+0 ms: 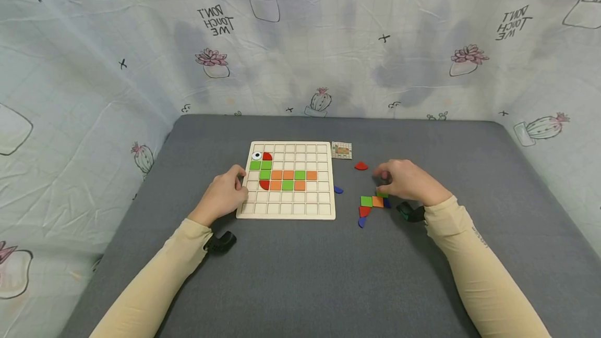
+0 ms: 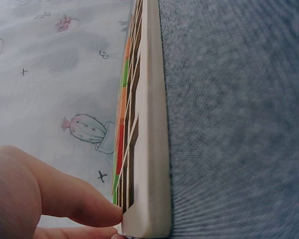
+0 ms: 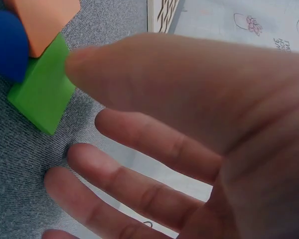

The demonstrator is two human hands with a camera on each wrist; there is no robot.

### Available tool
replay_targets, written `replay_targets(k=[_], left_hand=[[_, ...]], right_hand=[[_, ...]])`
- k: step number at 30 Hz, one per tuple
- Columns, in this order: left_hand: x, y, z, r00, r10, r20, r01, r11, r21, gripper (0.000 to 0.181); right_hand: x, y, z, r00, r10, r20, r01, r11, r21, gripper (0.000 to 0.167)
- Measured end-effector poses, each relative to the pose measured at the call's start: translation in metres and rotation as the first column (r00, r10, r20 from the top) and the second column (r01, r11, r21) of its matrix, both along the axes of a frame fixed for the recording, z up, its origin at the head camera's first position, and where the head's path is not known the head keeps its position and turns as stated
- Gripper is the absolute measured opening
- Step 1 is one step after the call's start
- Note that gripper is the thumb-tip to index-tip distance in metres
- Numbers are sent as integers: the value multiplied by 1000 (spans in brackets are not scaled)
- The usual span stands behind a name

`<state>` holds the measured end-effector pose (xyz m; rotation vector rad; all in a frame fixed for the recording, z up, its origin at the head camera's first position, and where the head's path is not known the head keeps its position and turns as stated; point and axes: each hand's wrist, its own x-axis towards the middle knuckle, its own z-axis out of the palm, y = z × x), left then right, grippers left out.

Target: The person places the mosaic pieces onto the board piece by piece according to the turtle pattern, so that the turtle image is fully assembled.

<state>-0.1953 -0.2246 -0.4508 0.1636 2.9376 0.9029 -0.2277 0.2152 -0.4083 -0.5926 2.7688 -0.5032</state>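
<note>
We find the left hand [image 1: 220, 194] at nine o'clock of the pale gridded board [image 1: 286, 208], thumb and forefinger apart, tips at its edge; whether it grips, we cannot tell. The board lies flat on the grey table [image 1: 286, 275]. Towards its ten o'clock we note an eye tile [image 1: 256, 156] beside a red tile [image 1: 267, 156]; green, orange and red tiles fill cells below. Just off the board we record a blue piece [image 1: 338, 190] at three o'clock and a small card [image 1: 341, 151] at two. Further right lies a loose red piece [image 1: 361, 166]. The right hand [image 1: 409, 181] holds nothing, fingers loosely spread, thumb tip at a green piece [image 3: 45, 87] at its eight o'clock, near an orange square [image 1: 377, 201].
</note>
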Motion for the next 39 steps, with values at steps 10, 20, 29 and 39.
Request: replay_targets(k=[10,20,29,39], left_hand=[[0,1,0,1000,5,10,-5,1000,-4,40],[1,1,1,1000,4,5,-4,1000,-12,41],[1,1,1,1000,11,-2,-11,1000,-17,40],[1,1,2,1000,10,5,-10,1000,-12,41]], right_hand=[[1,1,-2,1000,18,9,-18,1000,18,41],[0,1,-4,1000,16,-13,-16,1000,5,36],[0,2,-5,999,12,-37,-12,1000,-13,28],[3,-1,-2,998,55,-34,-53,998,45,24]])
